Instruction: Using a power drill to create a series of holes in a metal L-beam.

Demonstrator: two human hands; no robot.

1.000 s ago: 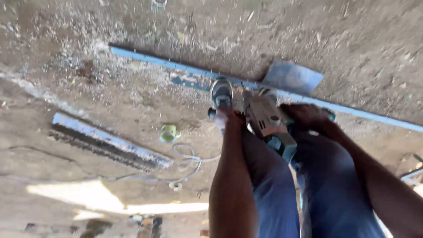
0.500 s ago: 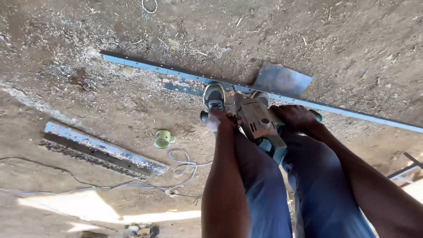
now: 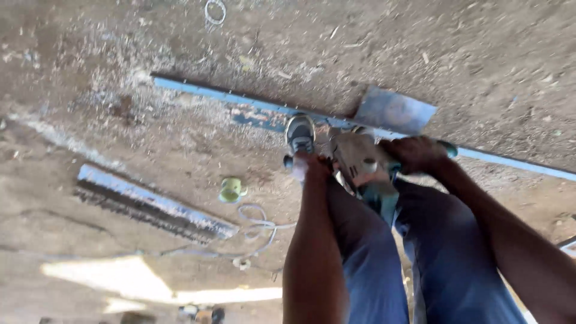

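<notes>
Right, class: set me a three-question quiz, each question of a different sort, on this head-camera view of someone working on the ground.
1. True or false: both hands grip the dusty handheld power tool.
2. Which lies left of the grey shoe? A) small pale green cup B) red bucket C) yellow helmet
3. What does the shoe stand on?

Key
1. True: left hand and right hand are both on it.
2. A: the small pale green cup sits on the dirt ground.
3. The long pale blue metal bar.
</notes>
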